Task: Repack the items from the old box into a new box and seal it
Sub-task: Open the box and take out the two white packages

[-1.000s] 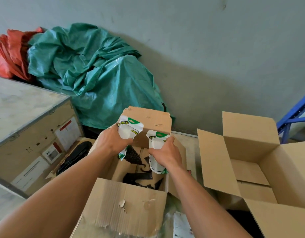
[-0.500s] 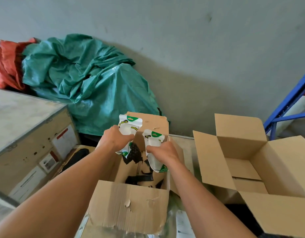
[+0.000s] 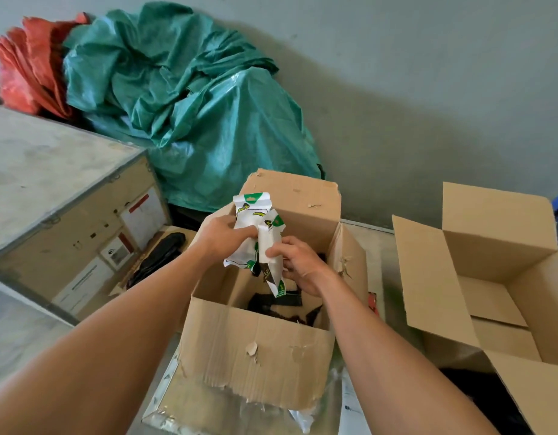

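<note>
The old box (image 3: 255, 350), worn and torn at its front flap, stands open in the middle with dark items (image 3: 277, 301) on its bottom. Above its opening my left hand (image 3: 219, 238) grips a white pouch with green print (image 3: 247, 215). My right hand (image 3: 298, 265) grips a second white pouch (image 3: 269, 246), pressed against the first so the two overlap. The new box (image 3: 491, 277) stands open to the right, its flaps up and its inside bare.
A grey-topped crate with labels (image 3: 58, 196) stands on the left. Green tarp (image 3: 193, 98) and orange sheeting (image 3: 26, 73) are heaped against the wall behind. A black object (image 3: 160, 257) lies between crate and old box. Clear plastic wrap (image 3: 318, 416) lies at the front.
Both hands have brought the two pouches together from side by side, so they now overlap above the old box. The view has tilted and shifted.
</note>
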`<state>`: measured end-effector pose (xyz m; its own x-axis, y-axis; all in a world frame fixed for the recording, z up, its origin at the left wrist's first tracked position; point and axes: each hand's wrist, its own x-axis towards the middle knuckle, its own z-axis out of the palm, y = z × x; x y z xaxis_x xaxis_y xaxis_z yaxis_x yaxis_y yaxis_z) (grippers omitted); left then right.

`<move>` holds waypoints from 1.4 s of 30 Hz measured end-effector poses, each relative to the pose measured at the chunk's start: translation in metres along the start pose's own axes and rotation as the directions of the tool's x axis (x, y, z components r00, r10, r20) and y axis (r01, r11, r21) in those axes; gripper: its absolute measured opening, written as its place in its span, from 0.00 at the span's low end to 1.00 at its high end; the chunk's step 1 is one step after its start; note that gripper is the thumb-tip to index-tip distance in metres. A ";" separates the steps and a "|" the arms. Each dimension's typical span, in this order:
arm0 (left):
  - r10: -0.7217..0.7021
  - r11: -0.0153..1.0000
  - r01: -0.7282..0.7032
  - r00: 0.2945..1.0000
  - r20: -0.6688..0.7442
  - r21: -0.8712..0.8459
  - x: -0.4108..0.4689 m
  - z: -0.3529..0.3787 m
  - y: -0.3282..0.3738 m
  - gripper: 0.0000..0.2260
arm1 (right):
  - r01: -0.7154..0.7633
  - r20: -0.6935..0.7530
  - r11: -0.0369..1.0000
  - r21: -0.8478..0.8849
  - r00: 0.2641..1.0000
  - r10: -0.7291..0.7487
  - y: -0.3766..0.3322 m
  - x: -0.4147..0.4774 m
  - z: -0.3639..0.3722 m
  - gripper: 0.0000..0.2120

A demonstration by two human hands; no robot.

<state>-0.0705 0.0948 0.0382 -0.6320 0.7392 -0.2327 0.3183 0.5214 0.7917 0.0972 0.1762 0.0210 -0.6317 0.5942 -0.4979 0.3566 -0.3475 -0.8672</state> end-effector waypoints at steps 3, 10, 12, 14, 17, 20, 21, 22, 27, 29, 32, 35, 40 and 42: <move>-0.014 0.998 0.014 1.000 0.000 -0.065 0.000 -0.004 -0.003 0.13 | 0.016 0.026 1.000 0.013 1.000 -0.016 0.004 0.003 0.002 0.31; 0.101 0.955 -0.057 0.985 -0.140 0.291 -0.002 -0.015 0.000 0.17 | 0.042 -0.094 0.886 -0.461 0.991 -0.096 0.003 0.002 -0.024 0.28; 0.108 0.930 -0.059 0.987 -0.119 0.362 -0.007 -0.015 0.001 0.20 | 0.010 -0.101 0.783 -0.621 0.991 -0.092 0.005 -0.002 -0.034 0.28; 0.094 0.926 -0.049 0.990 -0.102 0.374 -0.012 -0.011 0.002 0.24 | 0.001 -0.113 0.721 -0.693 0.988 -0.110 0.005 -0.006 -0.036 0.29; 0.091 0.932 -0.049 0.991 -0.100 0.359 -0.020 -0.003 0.008 0.28 | -0.008 -0.159 0.668 -0.744 0.973 -0.166 0.005 -0.012 -0.040 0.33; 0.136 0.918 -0.090 0.986 -0.093 0.385 -0.027 -0.001 0.017 0.25 | -0.001 -0.194 0.638 -0.770 0.953 -0.234 -0.002 -0.024 -0.046 0.34; 0.150 0.913 -0.100 0.984 -0.097 0.396 -0.031 -0.001 0.022 0.23 | 0.006 -0.203 0.640 -0.768 0.946 -0.252 -0.004 -0.029 -0.049 0.32; 0.155 0.909 -0.101 0.982 -0.104 0.405 -0.035 -0.001 0.028 0.22 | 0.005 -0.213 0.637 -0.770 0.940 -0.266 -0.008 -0.036 -0.052 0.31; 0.149 0.891 -0.094 0.985 -0.091 0.444 -0.055 0.002 0.064 0.29 | -0.051 -0.294 0.615 -0.787 0.907 -0.302 -0.027 -0.077 -0.070 0.31; 0.166 0.891 -0.120 0.984 -0.068 0.438 -0.064 0.006 0.081 0.32 | -0.067 -0.323 0.625 -0.777 0.896 -0.306 -0.035 -0.099 -0.079 0.30; 0.221 0.886 -0.192 0.975 -0.020 0.421 -0.084 0.021 0.114 0.32 | -0.092 -0.393 0.658 -0.748 0.860 -0.326 -0.043 -0.141 -0.103 0.33; 0.286 0.878 -0.276 0.958 0.034 0.392 -0.102 0.046 0.148 0.31 | -0.101 -0.456 0.695 -0.711 0.820 -0.347 -0.046 -0.180 -0.135 0.34; 0.420 0.804 -0.439 0.897 0.140 0.401 -0.130 0.106 0.208 0.35 | -0.097 -0.559 0.786 -0.611 0.756 -0.341 -0.041 -0.229 -0.201 0.36; 0.452 0.781 -0.479 0.876 0.165 0.401 -0.139 0.137 0.230 0.35 | -0.108 -0.592 0.806 -0.582 0.735 -0.330 -0.034 -0.244 -0.233 0.36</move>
<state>0.1869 0.1704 0.1753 -0.2931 0.9542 0.0607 0.8343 0.2243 0.5036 0.3997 0.2122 0.1699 -0.1743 0.9811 -0.0847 0.7560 0.0782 -0.6499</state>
